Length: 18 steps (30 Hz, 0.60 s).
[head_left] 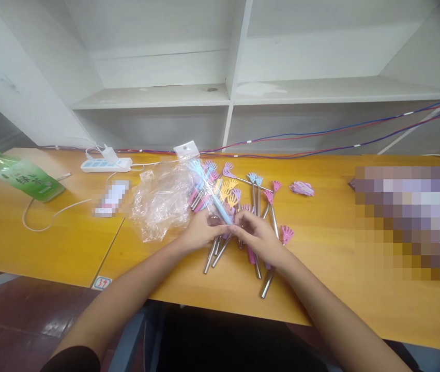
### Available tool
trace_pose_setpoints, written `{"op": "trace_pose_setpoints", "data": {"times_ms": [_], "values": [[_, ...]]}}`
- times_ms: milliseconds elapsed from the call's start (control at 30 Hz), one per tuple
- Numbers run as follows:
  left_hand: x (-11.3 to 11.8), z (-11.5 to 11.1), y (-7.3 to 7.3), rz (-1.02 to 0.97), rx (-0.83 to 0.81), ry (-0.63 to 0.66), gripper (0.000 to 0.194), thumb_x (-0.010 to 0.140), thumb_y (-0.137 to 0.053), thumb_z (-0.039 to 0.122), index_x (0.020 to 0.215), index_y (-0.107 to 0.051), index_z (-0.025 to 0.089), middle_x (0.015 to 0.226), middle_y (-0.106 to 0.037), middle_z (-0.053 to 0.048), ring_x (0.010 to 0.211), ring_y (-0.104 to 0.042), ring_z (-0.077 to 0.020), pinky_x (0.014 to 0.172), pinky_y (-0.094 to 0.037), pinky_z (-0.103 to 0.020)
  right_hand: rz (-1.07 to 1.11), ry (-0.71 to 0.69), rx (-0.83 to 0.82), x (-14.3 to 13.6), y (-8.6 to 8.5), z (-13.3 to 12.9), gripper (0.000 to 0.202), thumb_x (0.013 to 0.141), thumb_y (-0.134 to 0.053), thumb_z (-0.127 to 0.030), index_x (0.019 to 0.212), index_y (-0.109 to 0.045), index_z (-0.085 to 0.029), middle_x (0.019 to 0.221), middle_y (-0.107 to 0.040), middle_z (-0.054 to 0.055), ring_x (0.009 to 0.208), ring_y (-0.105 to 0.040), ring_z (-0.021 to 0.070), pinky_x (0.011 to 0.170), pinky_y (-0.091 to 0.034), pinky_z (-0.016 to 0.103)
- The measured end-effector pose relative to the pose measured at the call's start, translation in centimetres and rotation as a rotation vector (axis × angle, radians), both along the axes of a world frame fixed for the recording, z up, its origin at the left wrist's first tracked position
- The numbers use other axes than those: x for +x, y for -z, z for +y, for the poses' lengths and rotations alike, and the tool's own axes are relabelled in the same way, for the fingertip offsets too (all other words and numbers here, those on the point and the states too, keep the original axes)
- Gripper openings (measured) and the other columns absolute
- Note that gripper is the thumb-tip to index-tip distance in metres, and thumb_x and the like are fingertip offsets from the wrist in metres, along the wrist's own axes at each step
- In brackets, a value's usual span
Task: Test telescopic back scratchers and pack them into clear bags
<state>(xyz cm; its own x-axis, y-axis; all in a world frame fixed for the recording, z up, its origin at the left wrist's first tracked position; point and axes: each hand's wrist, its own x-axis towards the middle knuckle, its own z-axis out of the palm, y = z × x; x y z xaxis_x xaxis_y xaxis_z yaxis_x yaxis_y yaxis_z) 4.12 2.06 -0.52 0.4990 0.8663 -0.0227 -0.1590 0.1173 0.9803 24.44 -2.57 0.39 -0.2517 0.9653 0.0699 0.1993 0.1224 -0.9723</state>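
Observation:
A blue back scratcher (220, 205) in a clear plastic sleeve with a white header tab (186, 150) is held slanted above the table. My left hand (203, 230) is closed on its lower end from the left. From the right, my right hand (256, 235) pinches the same end, fingertips close to the left thumb. Beneath and behind both hands lies a loose pile of scratchers with metal rods and hand-shaped heads, among them a pink one (287, 234), a yellow one (230, 184) and a blue one (258, 181). Crumpled clear plastic sleeves (161, 201) lie left of the pile.
On the wooden table (332, 305) are a green bottle (29, 178) on its side, a white power strip (106, 165) with cables, a blurred phone-like item (111, 198) and a small pink bundle (302, 188). White shelves (153, 96) stand behind; a pixelated area covers the right.

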Motion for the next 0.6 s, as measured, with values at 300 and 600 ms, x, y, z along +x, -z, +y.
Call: {"op": "trace_pose_setpoints", "data": {"times_ms": [300, 600], "values": [[-0.20, 0.34, -0.13, 0.023, -0.061, 0.095, 0.062, 0.067, -0.101, 0.047, 0.107, -0.070, 0.011, 0.084, -0.075, -0.008, 0.069, -0.071, -0.0165, 0.061, -0.059, -0.028, 0.052, -0.046, -0.039, 0.29, -0.24, 0.13, 0.042, 0.102, -0.063, -0.064, 0.094, -0.058, -0.023, 0.073, -0.060, -0.003, 0.053, -0.058, 0.0118, 0.038, -0.039, 0.021], [-0.77, 0.48, -0.90, 0.085, -0.036, 0.111, 0.052, 0.070, -0.098, 0.046, 0.102, -0.076, 0.012, 0.070, -0.070, -0.002, 0.056, -0.061, -0.0101, 0.051, -0.045, -0.021, 0.218, -0.106, -0.149, 0.04, -0.27, 0.46, 0.044, 0.096, -0.074, -0.062, 0.097, -0.054, -0.023, 0.083, -0.069, 0.000, 0.064, -0.065, 0.0134, 0.052, -0.055, 0.025]]}}
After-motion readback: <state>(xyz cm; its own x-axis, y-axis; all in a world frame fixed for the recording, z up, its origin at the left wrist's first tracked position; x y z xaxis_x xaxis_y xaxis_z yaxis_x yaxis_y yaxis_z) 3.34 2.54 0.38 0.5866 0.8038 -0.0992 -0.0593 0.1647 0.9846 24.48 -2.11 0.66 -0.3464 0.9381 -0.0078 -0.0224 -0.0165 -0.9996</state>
